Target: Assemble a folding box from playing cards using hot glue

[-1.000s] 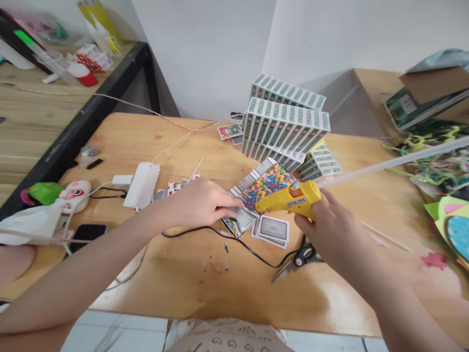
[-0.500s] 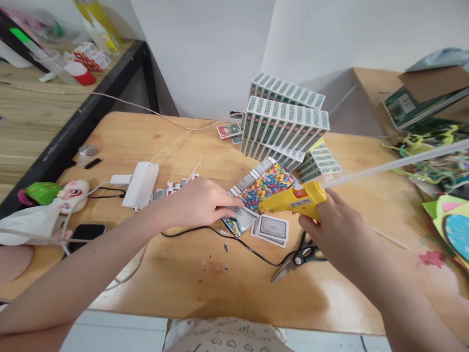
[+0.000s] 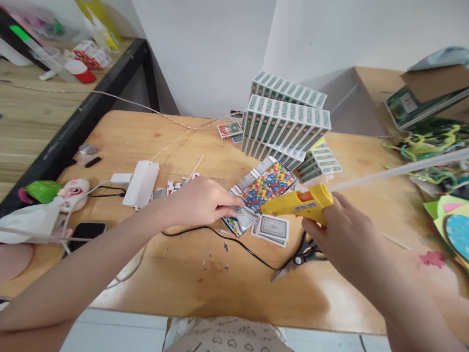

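My right hand [image 3: 342, 222] is wrapped round the handle of a yellow glue gun [image 3: 293, 204], whose nozzle points left over the cards. A long translucent glue stick [image 3: 399, 171] sticks out of its back. My left hand [image 3: 203, 203] is closed, thumb and fingertips at a grey-patterned playing card [image 3: 245, 217] on the near end of a card construction. Its inside is filled with a colourful brick-like pattern [image 3: 270, 183]. Loose playing cards [image 3: 274, 228] lie face down just in front. Scissors [image 3: 302, 254] rest on the table below the right hand.
Stacked card boxes [image 3: 286, 124] stand behind the construction, with a red-green card pack [image 3: 230, 130] beside them. A black cord [image 3: 252, 253] crosses the tabletop. At left are a white power strip [image 3: 141, 183] and a phone [image 3: 88, 232]; coloured paper [image 3: 449, 215] lies at right.
My right hand and the glue gun have shifted slightly to the right, drawing the nozzle a little away from the left fingertips. My left hand stays in place.
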Demonstrator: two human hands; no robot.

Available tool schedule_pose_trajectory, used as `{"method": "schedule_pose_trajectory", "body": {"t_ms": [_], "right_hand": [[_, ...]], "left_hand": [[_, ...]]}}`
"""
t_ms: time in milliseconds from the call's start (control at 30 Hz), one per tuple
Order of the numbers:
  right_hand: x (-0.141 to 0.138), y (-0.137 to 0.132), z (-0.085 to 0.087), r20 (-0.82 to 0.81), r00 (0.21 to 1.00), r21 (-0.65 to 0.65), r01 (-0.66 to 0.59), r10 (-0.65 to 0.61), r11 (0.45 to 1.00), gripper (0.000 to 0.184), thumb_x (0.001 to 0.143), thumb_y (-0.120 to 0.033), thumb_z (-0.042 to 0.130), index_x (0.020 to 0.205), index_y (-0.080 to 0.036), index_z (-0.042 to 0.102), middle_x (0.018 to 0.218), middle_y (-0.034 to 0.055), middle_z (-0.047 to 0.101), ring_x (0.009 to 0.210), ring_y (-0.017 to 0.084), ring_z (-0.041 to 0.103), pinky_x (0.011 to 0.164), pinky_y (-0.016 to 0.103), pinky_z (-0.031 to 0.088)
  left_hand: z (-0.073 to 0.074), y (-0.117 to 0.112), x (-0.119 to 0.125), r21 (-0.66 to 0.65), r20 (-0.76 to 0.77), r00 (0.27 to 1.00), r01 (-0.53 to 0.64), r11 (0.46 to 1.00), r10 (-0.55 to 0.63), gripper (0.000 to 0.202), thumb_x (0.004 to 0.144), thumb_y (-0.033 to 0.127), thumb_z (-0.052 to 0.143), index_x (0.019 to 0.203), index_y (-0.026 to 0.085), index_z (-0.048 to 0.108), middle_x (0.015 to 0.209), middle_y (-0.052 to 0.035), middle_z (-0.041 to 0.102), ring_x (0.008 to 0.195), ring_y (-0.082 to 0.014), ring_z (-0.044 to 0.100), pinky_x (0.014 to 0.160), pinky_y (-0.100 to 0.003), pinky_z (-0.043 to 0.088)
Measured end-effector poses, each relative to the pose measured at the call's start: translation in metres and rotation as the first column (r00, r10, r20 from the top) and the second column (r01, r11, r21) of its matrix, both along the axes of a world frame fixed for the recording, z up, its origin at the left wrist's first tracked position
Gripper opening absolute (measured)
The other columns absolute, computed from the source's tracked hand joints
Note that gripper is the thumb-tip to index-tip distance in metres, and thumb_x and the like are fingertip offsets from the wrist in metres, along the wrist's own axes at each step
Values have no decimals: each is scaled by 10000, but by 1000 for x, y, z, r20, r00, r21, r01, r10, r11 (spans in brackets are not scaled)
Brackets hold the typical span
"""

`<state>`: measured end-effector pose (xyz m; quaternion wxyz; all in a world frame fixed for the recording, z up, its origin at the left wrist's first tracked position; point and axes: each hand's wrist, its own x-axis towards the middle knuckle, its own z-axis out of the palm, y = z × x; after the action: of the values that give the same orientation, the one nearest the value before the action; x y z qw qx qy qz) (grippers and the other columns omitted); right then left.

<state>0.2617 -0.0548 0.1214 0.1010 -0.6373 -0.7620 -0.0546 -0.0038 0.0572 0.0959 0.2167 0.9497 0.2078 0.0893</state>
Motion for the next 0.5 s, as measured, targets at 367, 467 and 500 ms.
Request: {"method": "schedule_pose_trajectory", "body": {"t_ms": [367, 467, 500], "right_hand": [[-4, -2, 3, 8, 1000, -39, 16, -15, 999, 110, 862, -226, 428, 838, -177, 523, 808, 82, 550, 615, 186, 535, 533, 303, 393], [-5, -2, 5, 17, 1000, -6, 0, 1, 1000, 104, 862, -241, 444, 822, -177, 515, 798, 76, 546, 605, 177, 534, 533, 294, 392], [-6, -1, 4, 16, 1000, -6, -2, 2, 1000, 106, 862, -235, 441, 807, -179, 512, 800, 79, 548, 602, 174, 533, 531, 292, 388]], "left_hand": [[1, -1, 0, 12, -7, 1000, 14, 1000, -14, 196, 890, 328, 571, 1023, 285, 710, 854, 32, 765, 749, -146, 680, 644, -254, 398], [0, 0, -1, 7, -15, 1000, 8, 1000, -8, 189, 888, 307, 574, 1020, 290, 708, 852, 35, 763, 759, -144, 677, 639, -247, 389], [0, 0, -1, 5, -14, 1000, 4, 1000, -4, 189, 885, 302, 579, 1023, 291, 708, 852, 34, 763, 759, -143, 676, 640, -247, 389]]}}
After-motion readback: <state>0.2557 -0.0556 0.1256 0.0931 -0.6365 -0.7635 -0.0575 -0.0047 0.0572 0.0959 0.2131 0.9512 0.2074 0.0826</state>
